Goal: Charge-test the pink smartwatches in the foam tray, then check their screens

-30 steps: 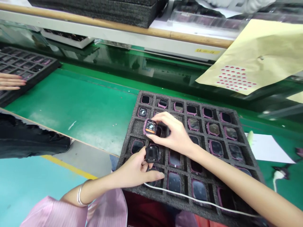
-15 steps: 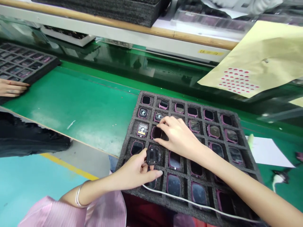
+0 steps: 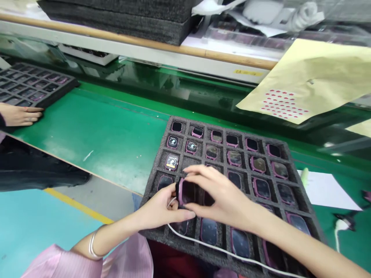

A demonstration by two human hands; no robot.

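My right hand [image 3: 222, 193] grips a purple-framed smartwatch [image 3: 189, 192] by its edges, its dark screen facing up. Right behind the watch is a black charging block [image 3: 177, 189], held in my left hand [image 3: 156, 208]; whether the two are fully joined is hidden. A white cable [image 3: 220, 247] runs from the left hand across the near side of a black foam tray [image 3: 158, 154]. Smartwatches fill most of the tray's compartments. Three at its far left, one of them a lit watch [image 3: 172, 161] with a yellow bar, have glowing screens.
At far left, a co-worker's hand [image 3: 21, 115] rests by another foam tray [image 3: 65, 85]. A yellow sheet [image 3: 319, 73] with red marks hangs at right. White paper [image 3: 330, 189] and a white plug [image 3: 342, 224] lie right of my tray. A shelf edge [image 3: 220, 56] crosses behind.
My right hand has lifted the watch from its compartment and brought it down and left to the black block in my left hand. The view has shifted slightly.
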